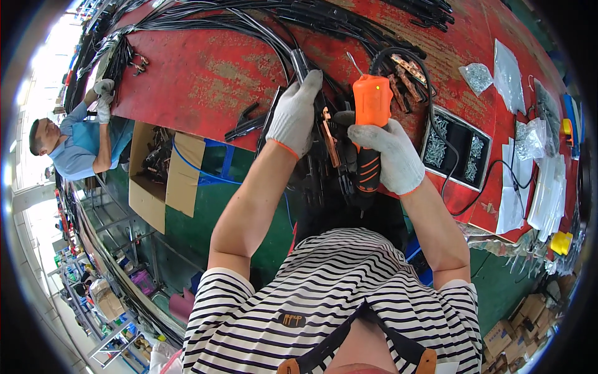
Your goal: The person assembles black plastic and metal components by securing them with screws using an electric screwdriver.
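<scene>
My left hand (293,118), in a white knit glove with an orange cuff, is closed around a black tubular handle (300,61) that has a black cable at its far end. In my right hand (392,153), also gloved, is an orange and black electric screwdriver (372,103). Its bit end points toward my body, and a small green light shows on its orange end. Between the hands, at the table's near edge, are copper-coloured clamp pieces (331,138) and black parts; whether my left hand touches these I cannot tell.
Screws fill parts of a divided tray (455,148) on the red table (205,68). More copper clamp pieces (408,78) lie beyond the screwdriver. Black cables (218,14) run along the far side. Plastic bags (509,75) lie right. A cardboard box (146,199) and a co-worker (84,146) are left.
</scene>
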The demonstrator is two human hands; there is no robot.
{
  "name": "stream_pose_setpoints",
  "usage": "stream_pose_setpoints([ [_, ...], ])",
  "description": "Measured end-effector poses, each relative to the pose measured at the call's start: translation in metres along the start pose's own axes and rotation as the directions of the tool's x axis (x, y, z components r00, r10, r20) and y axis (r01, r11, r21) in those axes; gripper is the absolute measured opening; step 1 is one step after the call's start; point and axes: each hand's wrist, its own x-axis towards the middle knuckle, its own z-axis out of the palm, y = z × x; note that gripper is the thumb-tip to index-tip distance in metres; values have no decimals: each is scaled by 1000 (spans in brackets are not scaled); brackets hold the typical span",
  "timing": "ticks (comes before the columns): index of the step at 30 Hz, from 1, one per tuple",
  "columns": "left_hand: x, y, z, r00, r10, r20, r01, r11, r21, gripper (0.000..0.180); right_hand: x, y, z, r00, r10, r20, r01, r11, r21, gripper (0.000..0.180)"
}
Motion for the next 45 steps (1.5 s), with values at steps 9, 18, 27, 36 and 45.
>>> stream_pose_setpoints([
  [9, 21, -2, -18, 978, -128, 164, 147, 983, -112, 33, 7, 12, 5, 999, 11, -44, -7, 996, 93, 35],
  [18, 25, -2, -16, 995, -74, 65, 67, 992, 110, 34, 2, 5, 13, 994, -38, -100, 35, 999, -33, 29],
  [27, 3, -14, -15, 990, 48, 135, -102, 896, 431, 55, 6, 9, 9, 993, -5, -116, 7, 1000, 17, 23],
  [36, -6, -25, -12, 997, 30, 77, -51, 956, 289, 47, 7, 17, 12, 990, -24, -141, 42, 991, 127, 21],
  [45, -5, -3, -15, 989, -9, 149, -57, 898, 436, 58, 12, 17, 21, 989, -80, -126, 91, 992, 83, 23],
])
